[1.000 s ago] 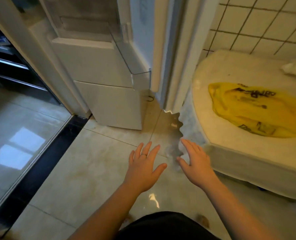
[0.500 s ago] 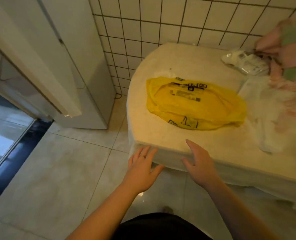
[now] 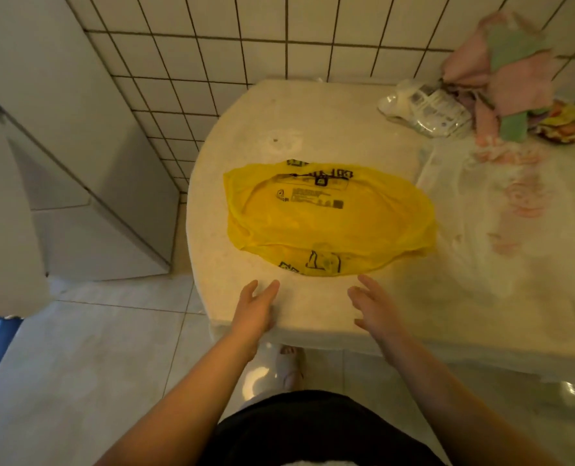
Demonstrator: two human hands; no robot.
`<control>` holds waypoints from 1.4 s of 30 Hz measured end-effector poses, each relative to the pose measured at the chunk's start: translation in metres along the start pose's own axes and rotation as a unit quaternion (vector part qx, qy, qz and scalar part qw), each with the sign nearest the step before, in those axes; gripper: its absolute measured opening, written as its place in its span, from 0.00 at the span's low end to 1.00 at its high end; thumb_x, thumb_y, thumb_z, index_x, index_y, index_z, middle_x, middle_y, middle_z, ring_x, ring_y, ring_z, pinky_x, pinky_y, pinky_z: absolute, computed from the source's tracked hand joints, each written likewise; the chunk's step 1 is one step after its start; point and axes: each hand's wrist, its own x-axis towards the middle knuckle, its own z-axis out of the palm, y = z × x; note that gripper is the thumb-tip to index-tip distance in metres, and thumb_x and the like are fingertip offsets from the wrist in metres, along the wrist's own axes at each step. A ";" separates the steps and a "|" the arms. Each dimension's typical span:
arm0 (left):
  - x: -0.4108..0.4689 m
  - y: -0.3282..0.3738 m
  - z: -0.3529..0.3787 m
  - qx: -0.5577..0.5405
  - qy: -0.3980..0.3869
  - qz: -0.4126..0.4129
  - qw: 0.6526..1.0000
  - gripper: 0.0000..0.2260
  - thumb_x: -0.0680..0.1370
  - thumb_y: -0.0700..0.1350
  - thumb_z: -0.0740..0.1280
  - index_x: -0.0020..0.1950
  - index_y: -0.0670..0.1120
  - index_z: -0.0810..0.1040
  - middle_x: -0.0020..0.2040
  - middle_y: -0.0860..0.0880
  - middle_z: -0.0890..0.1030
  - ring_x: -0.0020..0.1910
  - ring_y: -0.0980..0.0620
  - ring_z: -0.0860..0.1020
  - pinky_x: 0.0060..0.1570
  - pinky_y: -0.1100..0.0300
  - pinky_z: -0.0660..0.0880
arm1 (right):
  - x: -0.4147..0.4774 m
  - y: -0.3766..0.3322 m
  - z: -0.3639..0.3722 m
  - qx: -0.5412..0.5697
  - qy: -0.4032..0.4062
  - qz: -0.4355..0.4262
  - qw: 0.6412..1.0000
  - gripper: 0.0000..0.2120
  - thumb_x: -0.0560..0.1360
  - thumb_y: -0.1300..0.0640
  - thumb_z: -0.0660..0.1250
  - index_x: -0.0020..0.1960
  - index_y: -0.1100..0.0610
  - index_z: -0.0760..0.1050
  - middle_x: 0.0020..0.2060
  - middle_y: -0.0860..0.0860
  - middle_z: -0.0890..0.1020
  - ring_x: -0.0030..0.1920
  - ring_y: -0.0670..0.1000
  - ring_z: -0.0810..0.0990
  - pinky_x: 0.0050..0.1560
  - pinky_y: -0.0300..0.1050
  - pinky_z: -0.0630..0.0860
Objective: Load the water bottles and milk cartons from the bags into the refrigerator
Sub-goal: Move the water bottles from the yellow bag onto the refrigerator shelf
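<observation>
A flat yellow plastic bag (image 3: 326, 216) with black print lies in the middle of the pale stone counter (image 3: 256, 136). A see-through white bag (image 3: 501, 230) with pink print lies to its right. My left hand (image 3: 254, 311) hovers over the counter's front edge, fingers straight, just short of the yellow bag. My right hand (image 3: 372, 306) is beside it with fingers spread, a little below the bag's near rim. Neither hand holds anything. The white refrigerator (image 3: 67, 183) stands at the left. No bottles or cartons show.
Crumpled clear plastic packaging (image 3: 424, 111) and a pile of pink and green cloths (image 3: 504, 75) lie at the counter's back right by the tiled wall (image 3: 246, 38). My foot in a white slipper (image 3: 291, 364) stands on the tiled floor (image 3: 78, 381) below the counter.
The view swung from the refrigerator to the counter. Both hands have moved forward from the floor area up over the counter's front edge, close to the yellow bag.
</observation>
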 end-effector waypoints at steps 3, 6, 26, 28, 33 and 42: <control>0.028 0.022 0.004 -0.121 0.000 -0.052 0.991 0.20 0.79 0.56 0.67 0.65 0.46 0.70 0.59 0.44 0.76 0.54 0.44 0.78 0.58 0.44 0.78 | 0.022 -0.010 0.000 0.159 0.015 0.094 0.983 0.20 0.81 0.58 0.62 0.73 0.52 0.65 0.66 0.55 0.74 0.63 0.58 0.74 0.57 0.56 0.73; 0.052 0.040 0.007 -0.169 -0.004 -0.080 0.982 0.21 0.78 0.56 0.68 0.65 0.46 0.70 0.60 0.43 0.75 0.58 0.41 0.79 0.59 0.42 0.77 | 0.041 -0.015 -0.001 0.255 0.005 0.143 0.956 0.18 0.82 0.55 0.60 0.71 0.53 0.66 0.69 0.57 0.72 0.63 0.60 0.74 0.57 0.59 0.72; 0.149 0.127 0.059 -0.205 -0.017 -0.066 0.976 0.11 0.81 0.49 0.64 0.64 0.54 0.70 0.61 0.43 0.79 0.52 0.45 0.80 0.49 0.51 0.77 | 0.168 -0.092 -0.004 0.456 0.032 0.189 0.869 0.24 0.81 0.47 0.57 0.73 0.60 0.64 0.53 0.57 0.76 0.52 0.57 0.77 0.63 0.55 0.69; 0.168 0.146 0.064 -0.204 -0.014 -0.063 0.977 0.13 0.81 0.49 0.64 0.66 0.54 0.70 0.62 0.43 0.79 0.53 0.45 0.80 0.51 0.50 0.77 | 0.189 -0.105 -0.003 0.462 0.028 0.183 0.867 0.22 0.81 0.47 0.57 0.70 0.59 0.66 0.52 0.57 0.77 0.51 0.56 0.77 0.63 0.54 0.69; 0.221 0.205 0.080 -0.204 -0.020 -0.054 0.977 0.17 0.82 0.50 0.64 0.70 0.52 0.69 0.64 0.43 0.77 0.59 0.43 0.78 0.64 0.45 0.73 | 0.246 -0.148 -0.004 0.475 0.020 0.160 0.865 0.13 0.81 0.47 0.58 0.53 0.57 0.73 0.52 0.56 0.77 0.51 0.56 0.77 0.62 0.56 0.71; 0.310 0.307 0.115 -0.222 -0.035 -0.027 0.974 0.09 0.82 0.51 0.62 0.61 0.53 0.69 0.59 0.44 0.78 0.52 0.46 0.79 0.58 0.48 0.75 | 0.359 -0.229 -0.006 0.457 -0.001 0.109 0.883 0.10 0.80 0.47 0.59 0.53 0.53 0.72 0.53 0.54 0.78 0.52 0.55 0.78 0.53 0.55 0.74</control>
